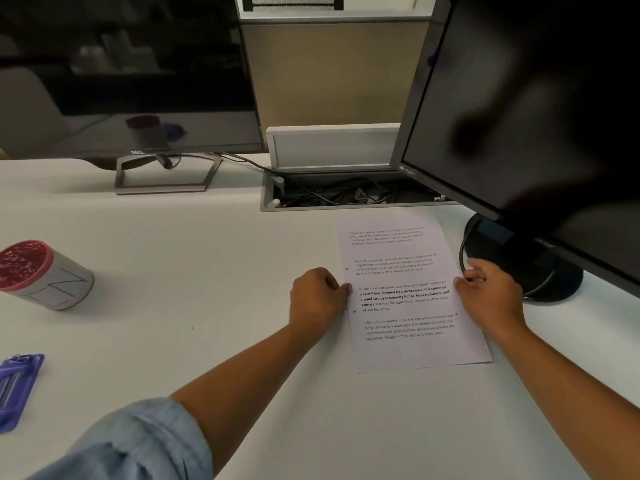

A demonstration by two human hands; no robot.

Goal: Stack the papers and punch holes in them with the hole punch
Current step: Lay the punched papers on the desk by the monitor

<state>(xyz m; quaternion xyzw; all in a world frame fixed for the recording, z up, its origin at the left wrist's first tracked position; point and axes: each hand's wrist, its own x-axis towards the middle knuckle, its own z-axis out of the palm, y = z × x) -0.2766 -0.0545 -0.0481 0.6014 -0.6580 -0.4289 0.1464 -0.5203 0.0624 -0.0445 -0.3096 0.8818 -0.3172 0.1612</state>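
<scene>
left hand (317,297) and right hand (491,292) pinch the papers (405,292) at opposite long edges, fingers curled; monitor base (540,271) just beside; hole punch (17,389) at the desk's (207,265) left edge

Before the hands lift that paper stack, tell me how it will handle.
The papers look thin and flat, so they will probably sag if lifted by one edge. On the smooth white desk they likely slide easily. Left hand and right hand hold opposite edges, which should limit fanning.
</scene>
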